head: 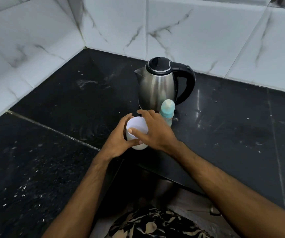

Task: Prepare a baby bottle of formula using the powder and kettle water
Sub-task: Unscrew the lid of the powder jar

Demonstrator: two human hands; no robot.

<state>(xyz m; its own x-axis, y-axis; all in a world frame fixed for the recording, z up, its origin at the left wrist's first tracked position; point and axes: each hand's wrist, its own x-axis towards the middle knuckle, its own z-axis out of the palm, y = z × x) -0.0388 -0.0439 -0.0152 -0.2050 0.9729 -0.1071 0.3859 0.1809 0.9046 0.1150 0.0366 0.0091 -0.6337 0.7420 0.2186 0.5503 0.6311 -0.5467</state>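
Note:
A white powder container (137,125) stands on the black counter (56,103) near its front edge. My left hand (119,140) wraps around the container's left side and base. My right hand (152,130) rests on its white lid, thumb on the front rim and fingers over the far side. Just right of the container stands a baby bottle (167,111) with a teal collar and a clear cap. Behind both stands a steel kettle (157,85) with a black lid and a black handle (186,83) that points right.
White marbled wall tiles (189,31) close the counter at the back and left, forming a corner. White specks and smears lie on the counter's left part. The counter's front edge runs just below my hands.

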